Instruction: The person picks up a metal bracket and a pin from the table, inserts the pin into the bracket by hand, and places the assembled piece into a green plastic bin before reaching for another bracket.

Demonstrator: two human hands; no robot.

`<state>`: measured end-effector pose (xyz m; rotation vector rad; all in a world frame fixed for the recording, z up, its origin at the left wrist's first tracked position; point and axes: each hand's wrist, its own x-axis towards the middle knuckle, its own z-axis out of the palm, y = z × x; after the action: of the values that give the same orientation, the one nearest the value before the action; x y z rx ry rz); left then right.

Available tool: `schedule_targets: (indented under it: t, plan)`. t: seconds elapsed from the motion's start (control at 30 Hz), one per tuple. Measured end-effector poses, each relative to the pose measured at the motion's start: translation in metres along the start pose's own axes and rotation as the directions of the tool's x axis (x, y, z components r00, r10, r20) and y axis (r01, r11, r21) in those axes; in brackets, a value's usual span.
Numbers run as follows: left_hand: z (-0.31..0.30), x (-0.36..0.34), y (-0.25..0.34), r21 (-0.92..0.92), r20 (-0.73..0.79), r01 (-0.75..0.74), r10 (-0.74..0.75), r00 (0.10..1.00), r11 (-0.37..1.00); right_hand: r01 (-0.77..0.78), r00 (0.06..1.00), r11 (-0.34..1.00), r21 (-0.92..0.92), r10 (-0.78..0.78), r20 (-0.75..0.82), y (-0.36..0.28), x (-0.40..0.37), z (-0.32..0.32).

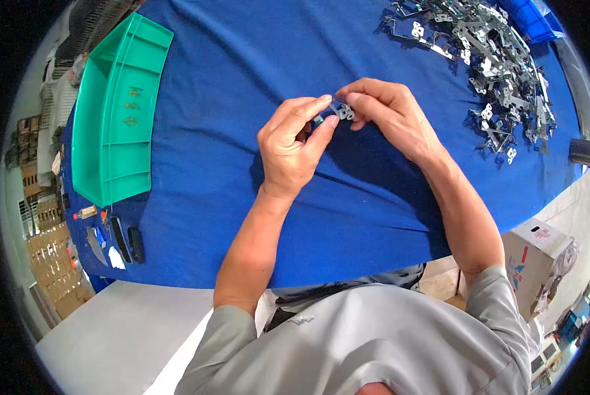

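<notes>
My left hand [289,146] pinches a small metal bracket [345,114] between thumb and fingertips, above the blue cloth. The bracket has a pale end with holes, and part of it is hidden by my fingers. On the right, the thumb and index finger of my right hand [390,117] close on the bracket's upper edge. Similar thin metal brackets [499,72] lie in a tangled heap at the upper right, well apart from both hands.
A green divided bin [127,141] stands on the left with several small brass-coloured pieces [131,105] in it. Small tools, including a black oblong item [135,245], lie below. A blue bin [531,18] sits at the far right corner. Blue cloth [222,85] covers the table.
</notes>
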<state>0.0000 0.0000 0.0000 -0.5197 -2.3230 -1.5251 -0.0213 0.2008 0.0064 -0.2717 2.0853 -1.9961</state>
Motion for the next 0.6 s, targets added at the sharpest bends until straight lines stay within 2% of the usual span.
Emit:
schedule_targets:
  t: [0.07,0.17,0.27,0.37,0.47,0.57,0.6]
  plan:
    - [0.0,0.001,0.001,0.004,0.006,-0.005,0.005,1.0,1.0,0.015,1.0,0.998,-0.059,-0.013,0.028,-0.004,-0.001,0.0]
    - [0.004,-0.003,0.002,-0.015,0.034,0.009,-0.008,0.999,1.0,-0.036,0.996,0.987,-0.157,0.047,0.073,-0.005,-0.003,-0.006]
    - [0.003,-0.002,0.004,0.009,0.058,0.009,-0.01,0.998,1.0,0.0,1.0,0.988,-0.152,0.004,0.029,-0.009,-0.003,-0.004]
    - [0.004,-0.002,0.003,0.013,0.086,0.014,-0.015,0.996,1.0,0.106,0.988,0.993,-0.046,-0.111,-0.106,-0.002,-0.001,0.004]
    - [0.002,-0.001,0.005,-0.151,0.036,0.401,-0.401,0.916,0.903,-0.015,0.973,0.986,0.164,0.052,-0.224,-0.005,0.0,0.004]
    - [-0.001,0.004,0.003,-0.258,0.013,0.446,-0.459,0.888,0.857,0.076,0.987,0.993,-0.096,-0.088,-0.132,0.003,-0.001,0.005]
    - [-0.002,0.005,0.001,-0.292,0.005,0.439,-0.458,0.889,0.85,0.08,0.989,0.99,-0.114,-0.094,-0.118,0.004,-0.002,0.008]
